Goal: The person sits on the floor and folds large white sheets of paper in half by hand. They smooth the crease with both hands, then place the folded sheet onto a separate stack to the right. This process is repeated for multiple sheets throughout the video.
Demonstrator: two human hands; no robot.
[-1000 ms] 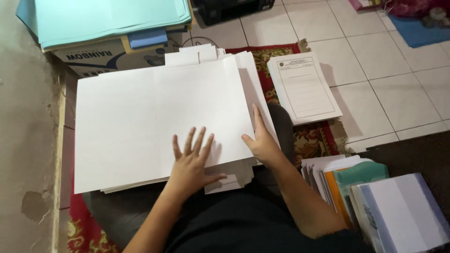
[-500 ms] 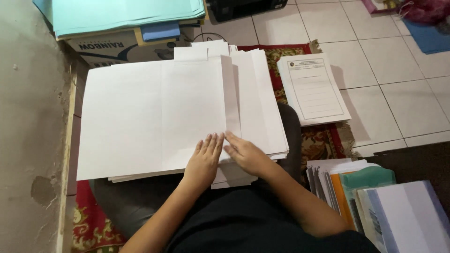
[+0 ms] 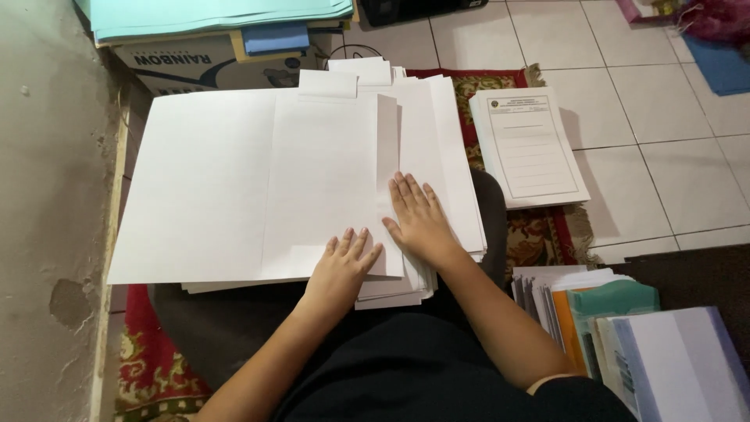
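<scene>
The left hand (image 3: 344, 262) lay flat on the near right corner of the large white sheet (image 3: 234, 187), its fingers (image 3: 355, 242) stretched out and slightly spread, pressing down and gripping nothing. The right hand (image 3: 422, 223) lay just beside it, palm down, fingers straight and close together across the sheet's folded right edge and the stack of white paper (image 3: 437, 156) beneath; it too held nothing. The sheet rested on that stack, across the person's lap, above a red patterned rug (image 3: 539, 234).

The sheet's left edge reached nearly to the grey wall (image 3: 47, 195); its far edge lay near a cardboard box (image 3: 203, 66) topped with pale blue paper (image 3: 211, 16). To the right, a printed booklet stack (image 3: 527, 148) sat apart on the tiled floor (image 3: 664, 156), with bare tiles beyond it. Folders and files (image 3: 625, 336) stood near the right elbow.

Half a second before, both hands met lower on the sheet, fingertips nearly touching; the right hand had since slid farther up along the fold, and the left had shifted a little toward the near edge.
</scene>
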